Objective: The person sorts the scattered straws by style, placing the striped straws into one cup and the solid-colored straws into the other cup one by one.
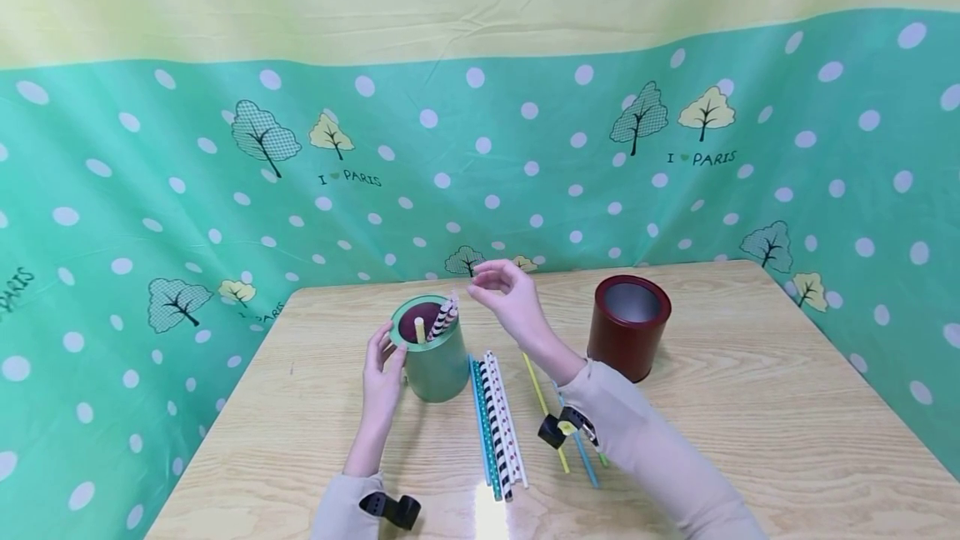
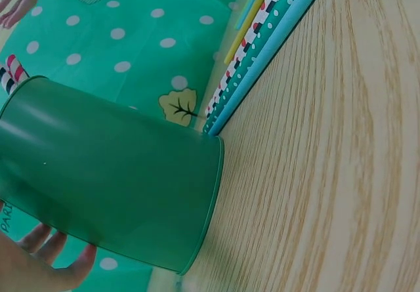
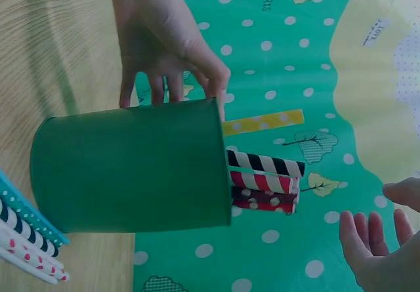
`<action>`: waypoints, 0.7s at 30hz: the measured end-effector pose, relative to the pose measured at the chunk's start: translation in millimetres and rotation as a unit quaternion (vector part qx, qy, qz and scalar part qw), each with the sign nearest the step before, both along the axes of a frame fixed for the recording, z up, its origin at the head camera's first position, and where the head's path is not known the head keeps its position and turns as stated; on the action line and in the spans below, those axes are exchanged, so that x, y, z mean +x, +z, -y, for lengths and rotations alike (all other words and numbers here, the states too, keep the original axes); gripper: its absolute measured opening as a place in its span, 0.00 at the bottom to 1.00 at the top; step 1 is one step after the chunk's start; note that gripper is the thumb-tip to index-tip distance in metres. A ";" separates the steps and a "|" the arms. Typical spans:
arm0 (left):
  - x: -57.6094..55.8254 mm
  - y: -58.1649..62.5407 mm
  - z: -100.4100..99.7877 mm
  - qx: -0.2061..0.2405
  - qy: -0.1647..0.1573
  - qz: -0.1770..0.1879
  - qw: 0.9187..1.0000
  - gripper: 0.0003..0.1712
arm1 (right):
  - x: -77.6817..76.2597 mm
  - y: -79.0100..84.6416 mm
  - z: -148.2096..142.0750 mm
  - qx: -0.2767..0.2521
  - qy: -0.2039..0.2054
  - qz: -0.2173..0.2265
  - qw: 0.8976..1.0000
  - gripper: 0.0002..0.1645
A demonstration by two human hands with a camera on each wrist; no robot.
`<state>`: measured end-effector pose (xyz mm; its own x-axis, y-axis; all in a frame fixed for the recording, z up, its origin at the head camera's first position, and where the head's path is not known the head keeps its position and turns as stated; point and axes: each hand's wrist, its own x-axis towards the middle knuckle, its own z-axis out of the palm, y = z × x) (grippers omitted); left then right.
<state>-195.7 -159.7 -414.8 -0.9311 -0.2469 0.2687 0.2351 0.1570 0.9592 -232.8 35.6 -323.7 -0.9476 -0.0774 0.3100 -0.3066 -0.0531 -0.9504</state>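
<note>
A green can [image 1: 437, 369] stands upright on the table, and my left hand [image 1: 382, 382] grips its left side near the rim. Several paper straws poke out of its top: a yellow dotted straw [image 3: 262, 123], a black-and-white striped straw [image 3: 266, 163] and a red-and-white striped straw [image 3: 262, 182] among them. Their lower ends are hidden inside. My right hand [image 1: 513, 298] is raised to the right of the can's mouth, apart from the straws, with relaxed, slightly bent fingers and nothing held in them.
Just right of the green can lies a row of patterned straws [image 1: 497, 427]. A loose yellow straw [image 1: 537, 386] and blue straw [image 1: 587, 461] lie under my right forearm. Farther right stands a dark red can [image 1: 628, 332]. A polka-dot curtain [image 1: 525, 140] hangs behind the table.
</note>
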 end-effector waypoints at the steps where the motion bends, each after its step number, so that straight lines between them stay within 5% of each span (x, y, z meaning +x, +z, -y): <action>1: -0.7 -1.2 0.5 0.000 -0.001 0.000 1.000 0.25 | 0.0 -2.2 -1.3 0.004 0.001 0.003 1.000 0.18; 11: -14.7 -24.1 10.0 0.006 -0.001 -0.004 1.000 0.25 | -1.4 -25.6 -14.9 0.025 0.028 0.067 0.997 0.18; 18: -0.5 0.9 -0.1 0.009 0.000 -0.003 1.000 0.24 | -2.8 -43.9 -19.7 0.065 0.065 0.105 0.990 0.18; 21: -1.2 0.3 0.0 0.007 0.002 -0.007 1.000 0.24 | -3.2 -51.5 -21.3 0.079 0.078 0.110 0.988 0.18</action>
<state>-196.9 -159.7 -414.5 -0.9261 -0.2542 0.2787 0.2483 0.1453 0.9577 -236.0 56.8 -375.2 -0.9633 -0.2593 0.0696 -0.0908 0.0707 -0.9934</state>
